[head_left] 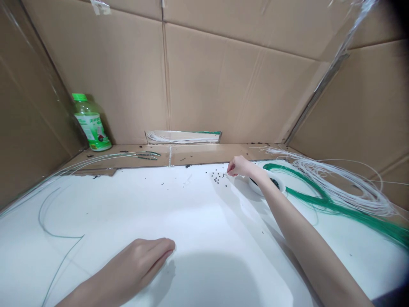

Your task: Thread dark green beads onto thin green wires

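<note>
My right hand [240,166] reaches to the far side of the white table [191,213], its fingertips pinched together beside a scatter of small dark beads [219,178]. Whatever sits between those fingertips is too small to make out. Partly hidden behind my right forearm is a white bowl [282,186] holding more dark beads. Closer to me, my left hand [145,258] is closed with thumb and fingers pressed together, and its contents are hidden. A bent thin green wire [60,236] runs across the table left of that hand.
At right lie a coiled bundle of green wire [348,209] and a bundle of white wire [338,187]. A green-capped bottle [92,125] stands in the left corner. Beaded wires [148,155] rest on the back cardboard strip. Cardboard walls [207,81] enclose the table, with a slot [183,137] at the back.
</note>
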{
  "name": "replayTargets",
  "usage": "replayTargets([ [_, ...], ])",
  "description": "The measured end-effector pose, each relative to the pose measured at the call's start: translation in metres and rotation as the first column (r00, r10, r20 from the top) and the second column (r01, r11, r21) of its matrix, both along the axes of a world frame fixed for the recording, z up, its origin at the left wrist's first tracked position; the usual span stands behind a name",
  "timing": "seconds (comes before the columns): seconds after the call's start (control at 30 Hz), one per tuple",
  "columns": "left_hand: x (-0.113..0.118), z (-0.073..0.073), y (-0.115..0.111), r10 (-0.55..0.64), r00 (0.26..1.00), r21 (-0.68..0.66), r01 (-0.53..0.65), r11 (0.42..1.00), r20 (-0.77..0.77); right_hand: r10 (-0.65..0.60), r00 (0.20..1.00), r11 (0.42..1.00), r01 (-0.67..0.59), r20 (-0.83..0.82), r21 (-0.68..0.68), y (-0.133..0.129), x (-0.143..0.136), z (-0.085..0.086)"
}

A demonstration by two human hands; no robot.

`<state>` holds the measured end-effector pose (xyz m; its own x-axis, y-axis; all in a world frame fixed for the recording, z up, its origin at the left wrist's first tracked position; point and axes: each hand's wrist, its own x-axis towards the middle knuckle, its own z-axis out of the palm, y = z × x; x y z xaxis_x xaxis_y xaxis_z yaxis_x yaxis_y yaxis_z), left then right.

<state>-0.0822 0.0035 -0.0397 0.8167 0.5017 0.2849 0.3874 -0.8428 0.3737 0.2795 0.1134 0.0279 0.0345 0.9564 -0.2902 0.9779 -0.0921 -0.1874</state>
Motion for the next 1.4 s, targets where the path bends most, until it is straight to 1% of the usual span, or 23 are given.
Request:
replayTargets([
  [0.2, 0.002, 0.003, 0.0, 0.0, 1.0, -0.009, 0.0, 1.0, 0.022, -0.011, 1.0, 0.999, 0.011, -0.015, 0.032, -0.001, -0.003, 0.001],
  [0.3, 0.003, 0.004, -0.001, -0.006, 1.0, -0.013, 0.006, 1.0, 0.027, -0.019, 0.999, 0.996, 0.022, -0.031, 0.084, -0.002, -0.002, 0.007],
  [0.37, 0.002, 0.004, -0.001, -0.006, 1.0, -0.019, 0.006, 1.0, 0.01, -0.024, 0.999, 0.989, 0.03, -0.047, 0.144, -0.006, 0.003, 0.017],
  [0.57, 0.002, 0.005, 0.0, -0.002, 1.0, -0.021, 0.002, 1.0, -0.024, -0.079, 0.993, 0.938, 0.104, -0.087, 0.33, -0.028, 0.03, 0.057],
  [0.67, 0.003, 0.005, 0.0, -0.003, 1.0, -0.032, 0.002, 0.999, -0.023, -0.108, 0.99, 0.916, 0.134, -0.09, 0.379, -0.035, 0.039, 0.066],
  [0.77, 0.003, 0.006, -0.001, 0.002, 1.0, -0.039, -0.003, 0.999, -0.021, -0.113, 0.989, 0.91, 0.14, -0.09, 0.391, -0.033, 0.041, 0.062],
  [0.9, 0.003, 0.004, -0.001, 0.016, 1.0, -0.049, -0.017, 0.999, -0.015, -0.136, 0.989, 0.909, 0.151, -0.065, 0.389, -0.023, 0.042, 0.043],
  [1.0, 0.003, 0.003, -0.002, 0.021, 1.0, -0.04, -0.021, 0.999, -0.011, -0.132, 0.99, 0.924, 0.138, -0.042, 0.356, -0.015, 0.042, 0.029],
  [1.07, 0.003, 0.003, -0.002, 0.026, 1.0, -0.035, -0.026, 0.999, -0.013, -0.11, 0.993, 0.936, 0.116, -0.037, 0.332, -0.011, 0.04, 0.025],
  [1.13, 0.003, 0.003, -0.002, 0.033, 0.999, -0.035, -0.033, 0.999, -0.015, -0.079, 0.996, 0.945, 0.089, -0.045, 0.316, -0.01, 0.038, 0.025],
  [1.27, 0.003, 0.002, -0.002, 0.027, 1.0, -0.056, -0.027, 0.998, -0.008, 0.004, 0.994, 0.962, 0.025, -0.105, 0.272, -0.015, 0.028, 0.034],
  [1.33, 0.003, 0.002, -0.002, 0.023, 1.0, -0.063, -0.022, 0.998, 0.002, 0.069, 0.985, 0.982, -0.039, -0.156, 0.187, -0.02, 0.021, 0.038],
  [1.4, 0.003, 0.001, -0.001, 0.021, 1.0, -0.057, -0.02, 0.998, 0.02, 0.133, 0.969, 0.991, -0.124, -0.21, 0.059, -0.026, 0.013, 0.039],
])
